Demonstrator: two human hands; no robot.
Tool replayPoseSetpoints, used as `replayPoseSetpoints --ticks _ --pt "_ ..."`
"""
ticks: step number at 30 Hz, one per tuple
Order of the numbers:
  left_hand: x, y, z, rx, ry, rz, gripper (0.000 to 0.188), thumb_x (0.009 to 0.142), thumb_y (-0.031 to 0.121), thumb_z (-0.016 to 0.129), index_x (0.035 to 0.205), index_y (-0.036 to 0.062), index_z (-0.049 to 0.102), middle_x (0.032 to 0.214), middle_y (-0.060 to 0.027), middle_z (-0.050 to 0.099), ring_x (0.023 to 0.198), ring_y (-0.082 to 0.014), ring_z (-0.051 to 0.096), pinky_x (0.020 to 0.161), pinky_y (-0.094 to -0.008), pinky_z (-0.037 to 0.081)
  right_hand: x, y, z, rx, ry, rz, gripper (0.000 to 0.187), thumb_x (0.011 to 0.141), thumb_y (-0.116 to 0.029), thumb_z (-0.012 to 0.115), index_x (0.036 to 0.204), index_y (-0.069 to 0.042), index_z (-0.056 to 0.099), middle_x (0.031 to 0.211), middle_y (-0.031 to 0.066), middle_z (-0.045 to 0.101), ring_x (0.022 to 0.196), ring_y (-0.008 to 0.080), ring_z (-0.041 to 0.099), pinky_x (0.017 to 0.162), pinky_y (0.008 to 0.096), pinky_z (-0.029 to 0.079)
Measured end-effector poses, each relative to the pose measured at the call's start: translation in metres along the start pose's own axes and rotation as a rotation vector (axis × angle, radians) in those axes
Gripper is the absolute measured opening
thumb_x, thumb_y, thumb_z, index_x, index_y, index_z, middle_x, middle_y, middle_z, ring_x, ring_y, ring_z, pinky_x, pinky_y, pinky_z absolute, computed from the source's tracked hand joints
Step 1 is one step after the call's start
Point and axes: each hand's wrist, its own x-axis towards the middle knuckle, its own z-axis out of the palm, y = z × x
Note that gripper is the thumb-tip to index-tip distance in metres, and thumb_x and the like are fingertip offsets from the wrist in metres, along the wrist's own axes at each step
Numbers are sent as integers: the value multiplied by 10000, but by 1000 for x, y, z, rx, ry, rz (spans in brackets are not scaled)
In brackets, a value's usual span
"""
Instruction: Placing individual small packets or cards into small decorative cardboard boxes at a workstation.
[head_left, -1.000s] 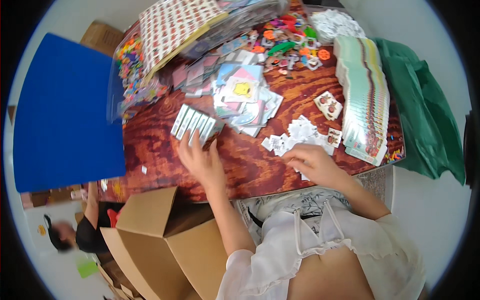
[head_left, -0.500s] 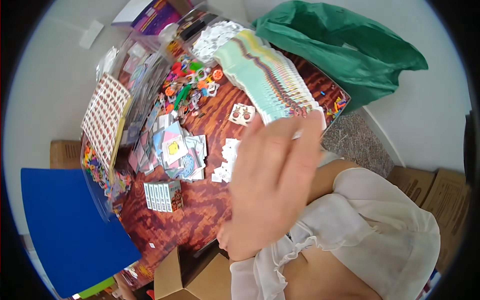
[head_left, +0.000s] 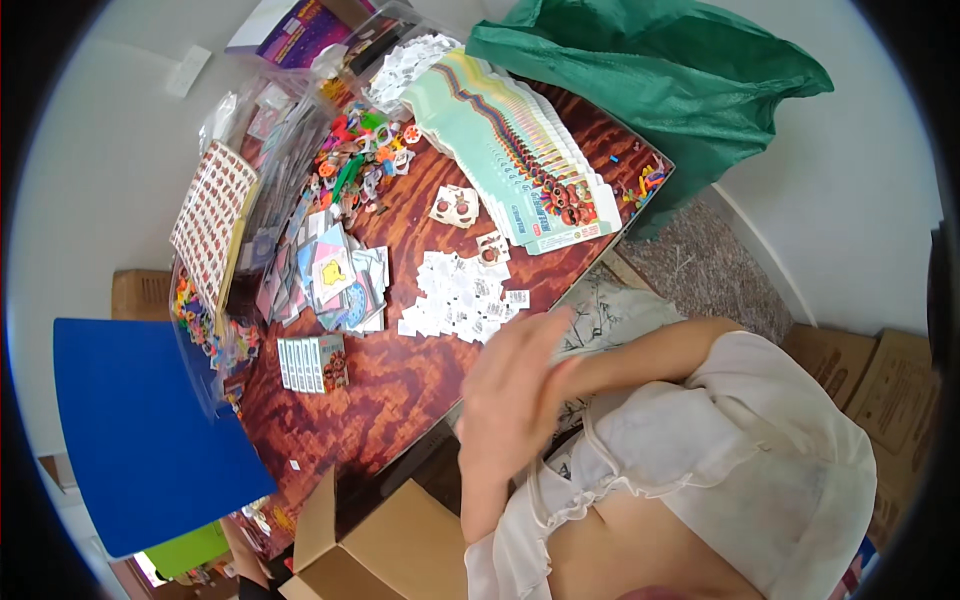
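Note:
My left hand is raised over the table's near edge, blurred, and I cannot make out anything in it. My right forearm reaches in from the right, and its hand is mostly hidden behind the left one. Just beyond them lies a heap of small white printed labels. Farther back, flat pale-green printed cartons are fanned out in a long overlapping row. Between the two, small square stickers with red round figures lie in a little pile, a few beside the labels.
On the left are picture cards, a row of small boxes, plastic trinkets and a sticker sheet. A green bag stands behind, a blue panel front left, an open cardboard box below. Another person's arm shows lower left.
My left hand has drawn back from the cartons toward my body, uncovering the labels and the near carton. The view has shifted slightly.

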Motion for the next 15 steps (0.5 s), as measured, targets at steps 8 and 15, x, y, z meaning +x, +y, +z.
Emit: replayPoseSetpoints --ticks 8,15 --pt "-91 -51 3 -67 458 -507 290 848 -56 673 1135 -23 647 1027 -105 693 946 -167 664 858 -311 525 -28 -19 -130 -981 575 274 575 778 33 638 1327 -73 503 1388 165 526 1177 359 579 957 437 493" --pt "-102 -70 8 -92 353 -525 343 869 -10 685 1207 11 628 1015 -148 682 920 -244 672 821 -329 519 -31 -15 -135 -947 547 413 624 759 35 697 1334 -81 484 1252 132 500 1047 377 601 842 445 501"
